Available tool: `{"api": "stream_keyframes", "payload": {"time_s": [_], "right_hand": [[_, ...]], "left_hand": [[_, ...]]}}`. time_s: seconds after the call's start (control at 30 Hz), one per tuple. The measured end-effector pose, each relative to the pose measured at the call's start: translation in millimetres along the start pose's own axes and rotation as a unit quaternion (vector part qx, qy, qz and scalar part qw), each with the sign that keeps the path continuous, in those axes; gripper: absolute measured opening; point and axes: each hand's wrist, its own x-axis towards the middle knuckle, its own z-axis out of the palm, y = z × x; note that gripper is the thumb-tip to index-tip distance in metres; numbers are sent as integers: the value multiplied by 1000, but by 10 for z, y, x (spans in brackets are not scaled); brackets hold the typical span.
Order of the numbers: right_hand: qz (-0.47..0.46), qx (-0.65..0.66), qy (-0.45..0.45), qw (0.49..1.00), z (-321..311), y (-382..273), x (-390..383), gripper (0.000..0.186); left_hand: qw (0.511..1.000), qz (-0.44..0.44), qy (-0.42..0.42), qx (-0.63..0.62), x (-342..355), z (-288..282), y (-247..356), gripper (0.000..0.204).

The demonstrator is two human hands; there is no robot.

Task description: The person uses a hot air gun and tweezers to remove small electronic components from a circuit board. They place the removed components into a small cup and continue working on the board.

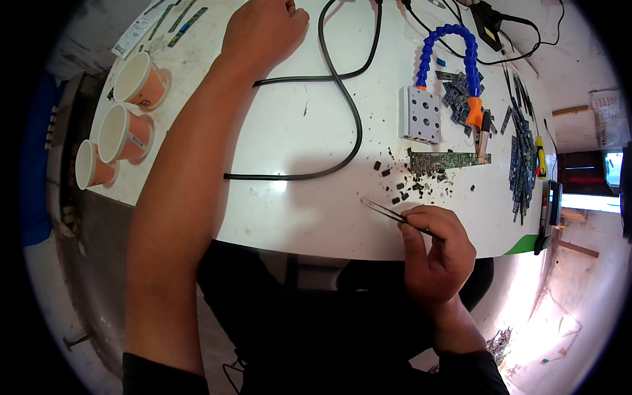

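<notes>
White tabletop [289, 220]; right hand [440, 253] pinching slender dark tweezers [394, 216], tips parted; left hand [268, 29]: grip unclear.

The top edge crops the left grip [268, 27], and the dark crumbs [405, 195] are too small to identify.

Stretches the left arm [181, 178] far forward, with the left hand [276, 26] partly out of view. Holds the right hand [444, 253] close to the body, pinching between thumb [413, 245] and fingers [434, 218].
</notes>
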Motion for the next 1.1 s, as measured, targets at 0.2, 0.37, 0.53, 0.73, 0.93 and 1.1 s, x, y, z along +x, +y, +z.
{"api": "stream_keyframes", "payload": {"time_s": [0.2, 0.37, 0.53, 0.73, 0.93, 1.1], "right_hand": [[-15, -48, -39, 998, -53, -3, -18, 22], [2, 4, 10, 1000, 39, 2, -10, 21], [-8, -54, -19, 998, -14, 3, -52, 20], [-18, -30, 33, 999, 95, 11, -48, 19], [-7, -16, 56, 998, 153, 57, -146, 17], [27, -26, 106, 994, 193, 30, -139, 16]], "left_hand": [[1000, -5, -2, -5, -8, -9, -4, 24], [1000, -4, 0, 0, -12, -7, 4, 23], [1000, -7, 3, -9, -19, -15, 3, 23], [999, -25, -12, -23, -32, -44, 62, 24], [1000, -27, -8, -13, -42, -56, 73, 23], [1000, -24, -9, -11, -34, -52, 62, 23]]}}
